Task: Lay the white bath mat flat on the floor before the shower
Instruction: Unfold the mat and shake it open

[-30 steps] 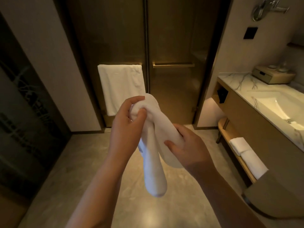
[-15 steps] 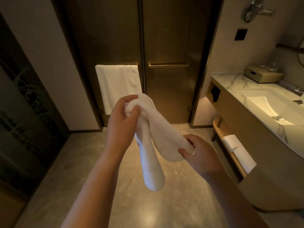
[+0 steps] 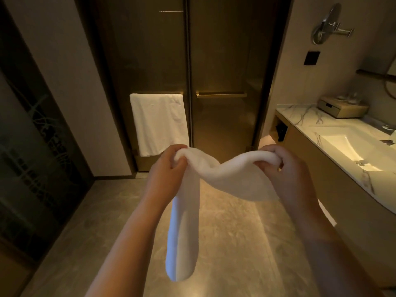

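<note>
White bath mat (image 3: 227,176) is up in the air btwn our two hands, off the floor (image 3: 225,243), in front of the shower doors (image 3: 222,61). Our left hand (image 3: 169,174) has fingers curled tight round one bunched end; from there a folded length hangs straight down w/ its rounded bottom edge above the floor. Our right hand (image 3: 282,168) pinches the other end, fingers closed on the cloth, so the mat sags in a shallow dip btwn the grips. Behind it, a white towel (image 3: 158,123) hangs on a rail on the left door. Right side: marble counter (image 3: 300,116) w/ a lit sink (image 3: 351,146) & a small box (image 3: 340,108) near the wall.
</note>
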The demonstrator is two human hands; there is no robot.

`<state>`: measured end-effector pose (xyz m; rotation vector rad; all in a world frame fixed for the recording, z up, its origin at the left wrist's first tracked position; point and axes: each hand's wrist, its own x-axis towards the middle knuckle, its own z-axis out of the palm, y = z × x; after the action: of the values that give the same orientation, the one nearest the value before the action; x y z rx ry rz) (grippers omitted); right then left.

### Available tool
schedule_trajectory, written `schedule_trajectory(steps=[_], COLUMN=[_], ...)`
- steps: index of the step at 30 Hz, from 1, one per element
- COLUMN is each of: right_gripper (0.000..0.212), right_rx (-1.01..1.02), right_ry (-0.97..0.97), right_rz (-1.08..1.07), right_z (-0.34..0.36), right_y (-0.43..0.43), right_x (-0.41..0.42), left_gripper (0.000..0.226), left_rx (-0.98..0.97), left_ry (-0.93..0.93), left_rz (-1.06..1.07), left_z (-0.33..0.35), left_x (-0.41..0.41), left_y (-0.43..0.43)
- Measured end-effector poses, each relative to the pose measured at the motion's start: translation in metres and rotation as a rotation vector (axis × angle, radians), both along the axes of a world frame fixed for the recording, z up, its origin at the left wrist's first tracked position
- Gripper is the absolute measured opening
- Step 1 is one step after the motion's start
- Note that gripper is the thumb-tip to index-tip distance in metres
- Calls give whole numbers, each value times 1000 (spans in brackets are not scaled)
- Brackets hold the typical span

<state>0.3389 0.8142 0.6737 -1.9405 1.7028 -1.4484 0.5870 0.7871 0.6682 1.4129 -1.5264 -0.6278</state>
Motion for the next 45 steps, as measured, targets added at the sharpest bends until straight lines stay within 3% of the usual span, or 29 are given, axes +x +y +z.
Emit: schedule_trajectory(steps=[11, 15, 19, 22, 31, 39, 45], right_gripper=[19, 23, 23, 25, 28, 30, 42], right_rx=[-74, 17, 61, 57, 95, 343, 348], right_ry=[123, 289, 345, 373, 244, 65, 45], right_rz=[-44, 65, 141, 155, 136, 92, 172], right_z=[11, 1, -7, -7, -4, -30, -32], right_y=[-8, -8, -4, -3, -3, -5, -12], right_x=[7, 27, 41, 41, 20, -17, -12], left_gripper=[35, 37, 55, 37, 14, 11, 9], left_rx=[213, 99, 120, 59, -52, -73, -75], left_ry=[-323, -273, -326, -334, -262, -228, -267], left_rz=[-10, -150, -279, -219, -157, -120, -253], left_z=[-35, -35, -37, -44, -42, -40, -26], left_x=[-2, -20, -36, -46, -60, -47, -29], left_y=[2, 7, 14, 14, 5, -8, -12])
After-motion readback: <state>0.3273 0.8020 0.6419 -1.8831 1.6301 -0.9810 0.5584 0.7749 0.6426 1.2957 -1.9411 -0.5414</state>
